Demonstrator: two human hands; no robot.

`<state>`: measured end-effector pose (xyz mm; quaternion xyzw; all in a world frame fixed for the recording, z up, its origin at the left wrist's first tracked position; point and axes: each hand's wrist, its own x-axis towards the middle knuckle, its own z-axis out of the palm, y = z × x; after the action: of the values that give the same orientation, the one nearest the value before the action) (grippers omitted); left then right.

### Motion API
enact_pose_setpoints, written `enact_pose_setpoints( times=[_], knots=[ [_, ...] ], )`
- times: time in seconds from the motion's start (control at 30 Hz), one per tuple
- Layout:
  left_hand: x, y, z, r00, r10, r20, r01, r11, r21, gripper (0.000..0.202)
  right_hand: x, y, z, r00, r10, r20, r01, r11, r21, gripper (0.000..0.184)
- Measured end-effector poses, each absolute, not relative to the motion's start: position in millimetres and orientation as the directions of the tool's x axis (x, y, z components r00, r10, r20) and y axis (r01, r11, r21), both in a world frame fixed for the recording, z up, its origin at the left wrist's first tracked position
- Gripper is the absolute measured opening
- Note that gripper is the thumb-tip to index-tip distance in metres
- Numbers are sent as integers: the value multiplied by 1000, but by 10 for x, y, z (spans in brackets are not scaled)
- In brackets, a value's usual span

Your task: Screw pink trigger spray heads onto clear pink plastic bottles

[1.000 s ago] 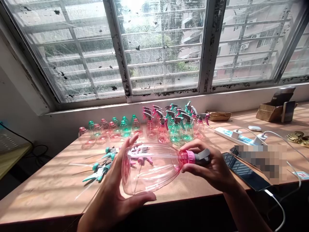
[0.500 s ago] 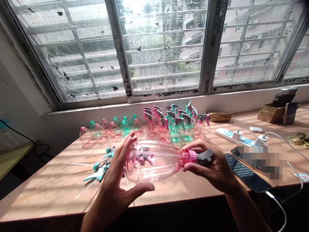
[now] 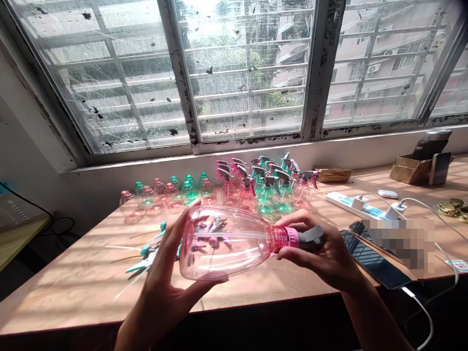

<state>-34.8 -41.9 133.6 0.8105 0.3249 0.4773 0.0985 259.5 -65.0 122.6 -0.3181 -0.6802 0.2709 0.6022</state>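
holds the clear pink bottle (image 3: 223, 253) on its side, lifted above the near part of the table (image 3: 73, 282), with the base to the left and the neck to the right. wraps round the base end with the left hand (image 3: 166, 273), opened into a wide c about as broad as the bottle. lays the thumb along the underside, pointing right, and sends the fingers up behind the base. hard to tell how firmly, with the fingers' contact partly out of sight. slants the left forearm up from the lower edge, leaning inward.

over to the right hand (image 3: 321, 251): pinches in close at the pink collar (image 3: 292, 237) and neck, with the thumb on the near side and the index finger arched over the far side. curls the hand around the grey sprayer head (image 3: 310, 236), with the palm turned toward the bottle. angles that forearm up from the lower right, pointing left past the wrist.

looks through the clear wall to a thin pale tube (image 3: 234, 235) running lengthwise inside. partly covers the green sprayer heads (image 3: 144, 261) on the table with the left hand, and sets the right wrist near a dark phone (image 3: 376, 258).
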Motion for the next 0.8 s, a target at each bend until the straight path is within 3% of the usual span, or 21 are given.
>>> enact_pose_setpoints(
  times=[0.27, 0.5, 0.8],
  knots=[
    [-314, -412, 1355, 353, 600, 718, 405, -789, 461, 97, 2617, -644, 1195, -79, 792, 606, -8, 607, -794, 29],
    [-310, -396, 1352, 365, 613, 700, 390, -784, 483, 96, 2613, -620, 1206, -109, 759, 642, 25, 648, -761, 23],
    [-343, -425, 1378, 509, 581, 635, 450, -809, 379, 87, 2608, -637, 1220, -112, 758, 642, 60, 650, -757, 26]
  ],
)
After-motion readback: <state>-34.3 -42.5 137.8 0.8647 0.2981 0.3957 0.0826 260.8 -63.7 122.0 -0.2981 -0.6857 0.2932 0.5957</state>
